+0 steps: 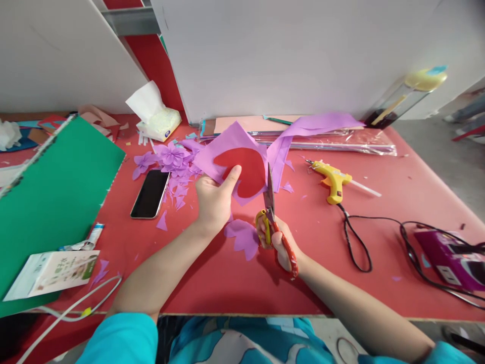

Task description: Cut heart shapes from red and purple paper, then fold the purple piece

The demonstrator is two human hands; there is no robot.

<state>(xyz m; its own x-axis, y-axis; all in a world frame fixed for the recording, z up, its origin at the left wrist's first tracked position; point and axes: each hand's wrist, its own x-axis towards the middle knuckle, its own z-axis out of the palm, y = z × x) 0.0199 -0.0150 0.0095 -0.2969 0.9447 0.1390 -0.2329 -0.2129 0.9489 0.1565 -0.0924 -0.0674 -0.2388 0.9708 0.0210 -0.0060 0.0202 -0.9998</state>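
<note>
My left hand pinches a red heart-shaped piece against a sheet of purple paper, thumb on top. My right hand grips scissors with one red and one yellow handle, their blades pointing up at the right edge of the purple sheet. A long purple strip runs from beside the blades toward the back of the table. Below the hands lies a purple petal-shaped cutout. Left of my left hand are purple paper flowers with scattered scraps.
A black-screened phone lies left of my hands, with a tissue pack behind it. The yellow glue gun and its black cord lie right, near a purple power strip. A green board covers the table's left side.
</note>
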